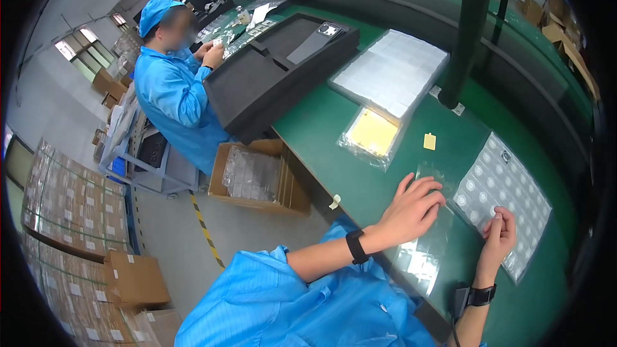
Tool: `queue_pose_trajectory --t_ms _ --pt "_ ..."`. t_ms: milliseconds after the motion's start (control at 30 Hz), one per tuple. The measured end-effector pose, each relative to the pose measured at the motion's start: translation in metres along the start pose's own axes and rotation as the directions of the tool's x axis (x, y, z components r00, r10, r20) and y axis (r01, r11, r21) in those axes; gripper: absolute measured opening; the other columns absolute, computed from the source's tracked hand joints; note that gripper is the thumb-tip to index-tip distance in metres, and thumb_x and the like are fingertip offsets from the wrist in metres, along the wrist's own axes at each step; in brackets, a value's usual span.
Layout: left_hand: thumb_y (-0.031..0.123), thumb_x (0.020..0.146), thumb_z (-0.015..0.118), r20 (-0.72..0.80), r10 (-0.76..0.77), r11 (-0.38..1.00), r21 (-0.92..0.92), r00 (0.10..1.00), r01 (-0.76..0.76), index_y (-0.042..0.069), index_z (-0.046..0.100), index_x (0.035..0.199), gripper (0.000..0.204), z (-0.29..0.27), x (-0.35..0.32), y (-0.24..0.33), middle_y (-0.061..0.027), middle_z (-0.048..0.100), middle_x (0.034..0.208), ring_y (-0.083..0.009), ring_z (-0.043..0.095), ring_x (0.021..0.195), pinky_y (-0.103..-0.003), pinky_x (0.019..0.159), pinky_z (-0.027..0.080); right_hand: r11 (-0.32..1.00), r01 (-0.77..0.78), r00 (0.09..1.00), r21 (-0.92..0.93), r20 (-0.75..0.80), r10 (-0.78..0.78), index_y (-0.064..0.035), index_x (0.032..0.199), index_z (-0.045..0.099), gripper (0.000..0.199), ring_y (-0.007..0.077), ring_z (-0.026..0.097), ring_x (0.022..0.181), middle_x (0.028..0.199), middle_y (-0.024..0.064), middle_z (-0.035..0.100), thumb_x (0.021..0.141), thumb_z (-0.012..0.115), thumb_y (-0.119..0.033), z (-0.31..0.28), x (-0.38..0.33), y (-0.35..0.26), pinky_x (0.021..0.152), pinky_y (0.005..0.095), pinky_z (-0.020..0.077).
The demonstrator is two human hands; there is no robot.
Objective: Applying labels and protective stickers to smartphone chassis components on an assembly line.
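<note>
My left hand [414, 211] lies palm down over clear plastic film [421, 260] on the green table, its fingers stretched out and holding nothing visible. Beside it, my right hand [500, 236] is closed in a pinch at the left edge of a clear sheet [514, 196] with rows of round white pieces. Whatever the right fingertips hold is too small to make out. One square dark-rimmed piece [506, 156] sits near the sheet's far end. A small yellow square tab [430, 141] lies beyond my left hand.
A stack of white sheets [393, 71] and a bagged yellow pack [371, 133] lie farther back. A black foam tray [257, 90] holds a grey phone-shaped part [315, 42]. A dark green post [472, 32] rises at right. A carton [295, 183] stands by the table; a co-worker [173, 83] works at left.
</note>
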State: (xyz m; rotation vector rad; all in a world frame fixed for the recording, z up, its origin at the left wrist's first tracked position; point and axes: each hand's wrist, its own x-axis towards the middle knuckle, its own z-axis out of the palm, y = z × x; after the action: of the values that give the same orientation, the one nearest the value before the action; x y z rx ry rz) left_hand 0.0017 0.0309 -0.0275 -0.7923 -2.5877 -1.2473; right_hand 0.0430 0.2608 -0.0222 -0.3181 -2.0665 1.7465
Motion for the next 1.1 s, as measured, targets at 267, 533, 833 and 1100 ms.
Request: queue_pose_trajectory --t_ms 267,533,833,1100 --pt "0.01 0.089 0.055 -0.015 0.027 1.0 -0.005 1.0 -0.027 0.011 0.061 0.102 0.014 0.004 -0.002 -0.001 -0.0101 0.056 0.125 -0.031 0.046 0.129 -0.054 0.112 0.025 0.999 -0.016 1.0 -0.032 0.025 0.016 -0.0025 0.105 0.061 0.015 0.0044 0.043 0.061 0.067 -0.0029 0.049 0.099 0.052 -0.013 -0.004 -0.005 -0.003 0.054 0.0208 0.0327" --pt "0.001 0.086 0.057 0.017 0.114 0.993 0.023 0.993 -0.114 0.004 0.066 0.101 0.017 -0.004 0.014 -0.007 -0.0125 0.063 0.119 -0.032 0.055 0.115 -0.042 0.1 0.041 0.991 0.042 0.998 -0.129 0.041 -0.037 -0.0027 0.106 0.064 0.017 0.0145 0.062 0.074 0.084 0.0089 0.068 0.093 0.058 -0.012 0.01 0.001 0.004 0.067 0.0317 0.0518" --pt "0.007 0.095 0.049 0.118 0.049 0.993 -0.111 0.992 -0.035 -0.001 0.061 0.101 0.016 0.006 0.009 -0.009 -0.0154 0.061 0.125 -0.0331 0.05 0.121 -0.044 0.106 0.032 0.968 0.197 0.98 -0.158 -0.004 -0.2 -0.0066 0.097 0.065 0.014 0.0257 0.064 0.059 0.065 0.012 0.063 0.091 0.056 -0.015 -0.005 -0.003 -0.009 0.055 0.0372 0.0471" --pt "0.006 0.096 0.047 0.088 -0.019 0.98 -0.195 0.996 0.036 -0.001 0.06 0.1 0.016 0.005 0.006 -0.01 -0.0158 0.061 0.125 -0.0319 0.049 0.125 -0.044 0.11 0.029 0.977 0.189 0.982 -0.099 0.013 -0.189 -0.0059 0.1 0.064 0.015 0.0259 0.065 0.06 0.064 0.0124 0.063 0.091 0.056 -0.014 -0.009 -0.005 -0.019 0.059 0.0365 0.0494"
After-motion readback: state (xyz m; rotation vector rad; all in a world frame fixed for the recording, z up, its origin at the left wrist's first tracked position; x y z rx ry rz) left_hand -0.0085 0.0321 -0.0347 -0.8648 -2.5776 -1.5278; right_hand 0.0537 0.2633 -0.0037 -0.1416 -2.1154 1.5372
